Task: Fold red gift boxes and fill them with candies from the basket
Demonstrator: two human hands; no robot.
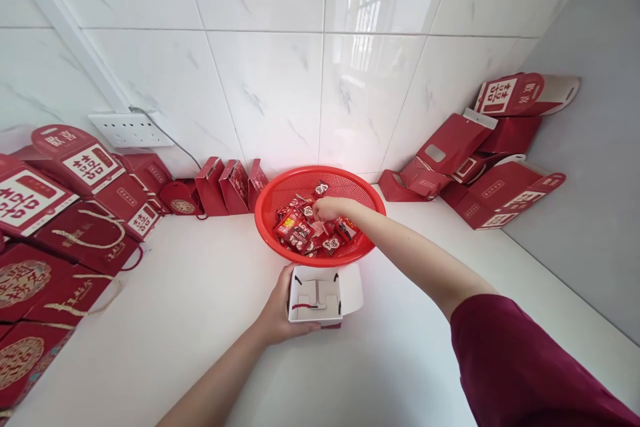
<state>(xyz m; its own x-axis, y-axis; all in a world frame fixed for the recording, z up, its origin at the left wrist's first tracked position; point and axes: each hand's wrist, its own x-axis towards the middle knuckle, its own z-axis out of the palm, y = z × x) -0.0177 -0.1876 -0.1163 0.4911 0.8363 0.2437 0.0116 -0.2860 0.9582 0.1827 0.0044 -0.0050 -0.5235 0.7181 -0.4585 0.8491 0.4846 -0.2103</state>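
Note:
My left hand [281, 310] is wrapped round the left side of a small gift box [316, 313], white inside, with its lid flap folded out to the right. Inside the box a red cord shows and no packets can be seen. Just behind it stands a red plastic basket [267, 230] with a perforated wall, holding many red wrapped candy packets [295, 228]. Over the basket, my right hand [327, 208] reaches down among the packets, fingers bent together; whether a packet is between them is hidden.
Stacked red gift boxes [90, 167] and rope-handled bags [75, 240] line the left side. More red boxes [445, 147] are piled at the right against a grey panel [585, 167]. A power strip [130, 129] with a cable is fixed to the tiled wall.

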